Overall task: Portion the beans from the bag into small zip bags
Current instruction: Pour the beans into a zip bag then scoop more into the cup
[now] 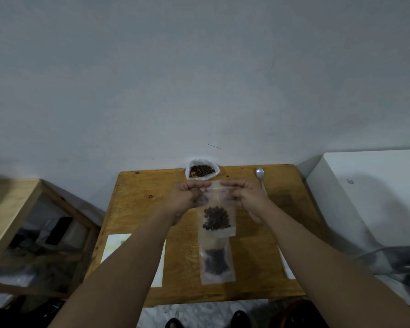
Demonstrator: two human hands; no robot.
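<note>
A small clear zip bag (217, 218) with dark beans in its lower half hangs above the wooden table (137, 209). My left hand (187, 197) pinches its top strip on the left, and my right hand (247, 195) pinches the same strip on the right. A second small zip bag (217, 261) holding beans lies flat on the table below it, nearer to me. The open white plastic bag of brown beans (201, 171) stands at the table's far edge against the wall.
A silver spoon (260, 176) lies at the far right of the table. White sheets (114, 247) lie at the near left, and another sheet (288, 268) shows at the right edge. A wooden shelf (33, 233) stands left, a white cabinet (369, 197) right.
</note>
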